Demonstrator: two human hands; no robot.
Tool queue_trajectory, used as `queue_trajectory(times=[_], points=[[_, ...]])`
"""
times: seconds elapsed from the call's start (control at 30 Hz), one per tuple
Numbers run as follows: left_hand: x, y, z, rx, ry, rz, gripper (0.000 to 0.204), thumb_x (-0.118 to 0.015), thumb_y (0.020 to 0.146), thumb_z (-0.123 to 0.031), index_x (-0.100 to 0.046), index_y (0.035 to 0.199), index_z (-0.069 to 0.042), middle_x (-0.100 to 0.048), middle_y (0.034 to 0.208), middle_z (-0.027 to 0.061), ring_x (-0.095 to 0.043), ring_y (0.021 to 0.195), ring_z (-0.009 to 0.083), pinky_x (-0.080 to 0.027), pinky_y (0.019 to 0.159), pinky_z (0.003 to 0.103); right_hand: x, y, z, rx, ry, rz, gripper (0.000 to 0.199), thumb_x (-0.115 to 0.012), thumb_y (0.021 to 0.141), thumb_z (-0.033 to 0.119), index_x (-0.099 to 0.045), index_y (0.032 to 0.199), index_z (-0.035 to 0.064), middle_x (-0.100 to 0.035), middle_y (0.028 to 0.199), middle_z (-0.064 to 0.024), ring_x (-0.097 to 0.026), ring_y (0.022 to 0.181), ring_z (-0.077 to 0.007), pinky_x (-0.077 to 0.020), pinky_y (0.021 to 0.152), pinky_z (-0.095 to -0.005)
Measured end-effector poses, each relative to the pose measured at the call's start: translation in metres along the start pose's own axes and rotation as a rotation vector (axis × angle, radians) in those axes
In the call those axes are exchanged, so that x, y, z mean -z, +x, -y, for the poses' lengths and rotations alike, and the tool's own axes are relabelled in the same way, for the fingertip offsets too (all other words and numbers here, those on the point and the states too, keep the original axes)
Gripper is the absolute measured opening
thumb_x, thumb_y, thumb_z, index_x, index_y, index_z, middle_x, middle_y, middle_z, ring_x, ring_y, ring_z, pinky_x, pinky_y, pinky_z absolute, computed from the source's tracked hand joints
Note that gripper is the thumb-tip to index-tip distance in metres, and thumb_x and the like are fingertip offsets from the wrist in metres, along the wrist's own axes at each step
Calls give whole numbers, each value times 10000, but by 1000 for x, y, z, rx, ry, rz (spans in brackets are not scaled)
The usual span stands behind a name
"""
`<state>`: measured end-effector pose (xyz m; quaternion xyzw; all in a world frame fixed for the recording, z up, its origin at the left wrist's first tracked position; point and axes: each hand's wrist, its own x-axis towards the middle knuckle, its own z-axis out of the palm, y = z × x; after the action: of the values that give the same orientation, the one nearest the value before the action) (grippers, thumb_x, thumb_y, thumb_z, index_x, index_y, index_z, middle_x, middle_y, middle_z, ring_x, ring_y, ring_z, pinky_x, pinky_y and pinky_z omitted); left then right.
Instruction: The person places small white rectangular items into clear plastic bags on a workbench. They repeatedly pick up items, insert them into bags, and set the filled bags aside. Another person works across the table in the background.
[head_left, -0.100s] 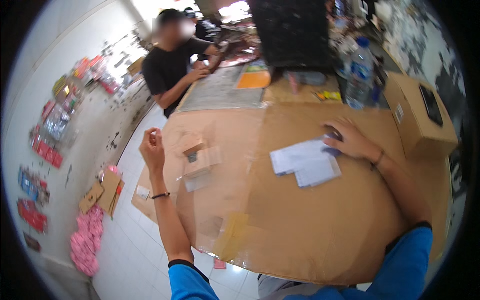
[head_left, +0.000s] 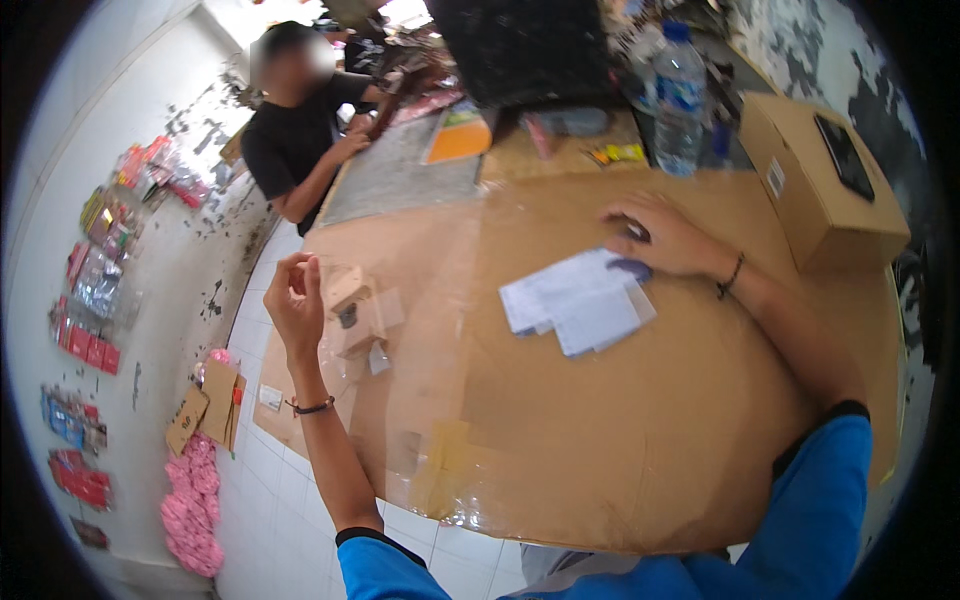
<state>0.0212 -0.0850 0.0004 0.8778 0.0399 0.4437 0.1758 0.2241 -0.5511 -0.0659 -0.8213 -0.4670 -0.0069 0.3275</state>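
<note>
White overlapping paper slips (head_left: 570,305) are laid out by our R hand (head_left: 672,236), thumb & fingers apart. Our L hand (head_left: 294,305) is up, curled; grip unclear. What's left, can't tell.

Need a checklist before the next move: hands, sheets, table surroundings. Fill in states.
1. Left hand empty: cannot tell, curled fingers hide the inside.
2. Right hand clear of the white sheets: not ok, it is at their far right corner, by a purple item.
3. White sheets squared up: not ok, staggered and overlapping.
4. Water bottle upright: ok.
5. Phone resting on the cardboard box: ok, on top.
</note>
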Motion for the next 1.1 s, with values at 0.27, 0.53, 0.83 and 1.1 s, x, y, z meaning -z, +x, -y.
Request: queue_trajectory(times=[0.27, 0.53, 0.83, 1.1], points=[[-91, -28, -161, -347, -180, 823, 912, -920, 647, -433, -556, 1385, -40, -546, 1354, 165, -514, 1263, 354, -410, 1071, 453, 0, 14, 6, -8, 210, 22, 395, -489, 1065, 352, -642, 1222, 23, -696, 1060, -122, -622, 1028, -277, -474, 927, -394], [-118, -35, -156, -334, -284, 916, 913, -903, 692, -376, -499, 1429, -22, -536, 1375, 194, -505, 1275, 365, -390, 1096, 446, 2, 9, -12, -24, 288, 5, 405, -421, 1092, 329, -645, 1216, 16, -710, 1071, -137, -652, 978, -262, -501, 880, -368], [-114, -42, -147, -214, -313, 864, 858, -863, 757, -326, -472, 1452, -8, -531, 1346, 194, -504, 1256, 354, -396, 1087, 436, 4, 10, -13, -86, 496, -137, 417, -390, 1117, 338, -638, 1174, 8, -668, 1057, -54, -613, 982, -154, -492, 892, -318], [-113, -42, -145, -225, -262, 850, 916, -854, 774, -358, -418, 1499, -8, -534, 1284, 185, -511, 1207, 346, -415, 1052, 422, 2, 7, -15, -288, 497, -472, 396, -433, 1099, 345, -639, 1025, 14, -619, 813, -40, -605, 722, -106, -494, 679, -281]])
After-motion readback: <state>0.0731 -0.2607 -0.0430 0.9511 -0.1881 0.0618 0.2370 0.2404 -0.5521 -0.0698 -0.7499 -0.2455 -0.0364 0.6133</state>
